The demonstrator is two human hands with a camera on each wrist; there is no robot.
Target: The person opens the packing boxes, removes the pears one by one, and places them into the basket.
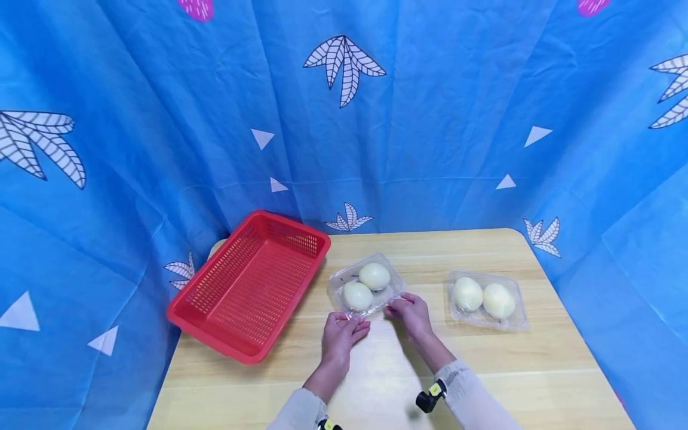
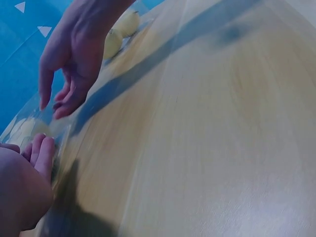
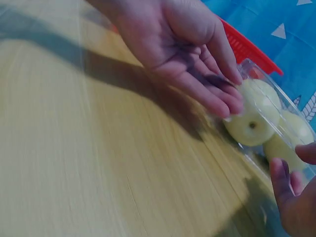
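Observation:
A clear plastic clamshell box (image 1: 391,277) holds two pale, round fruits; one fruit (image 3: 253,117) turns a dark dimple forward in the right wrist view. My left hand (image 1: 338,337) pinches the box's near edge at its left corner, thumb above and fingers below. At the right end of that edge, my right hand (image 1: 411,313) pinches the plastic between thumb and fingers. The left wrist view has my left hand (image 2: 27,180) low at the left, with the right hand (image 2: 74,59) above it. Clear plastic covers the fruits in the right wrist view.
A red perforated basket (image 1: 317,236) stands to the left on the wooden table (image 1: 537,382). To the right lies a second clear box (image 1: 516,325) with two similar fruits. A blue patterned curtain (image 1: 430,119) hangs behind and along both sides.

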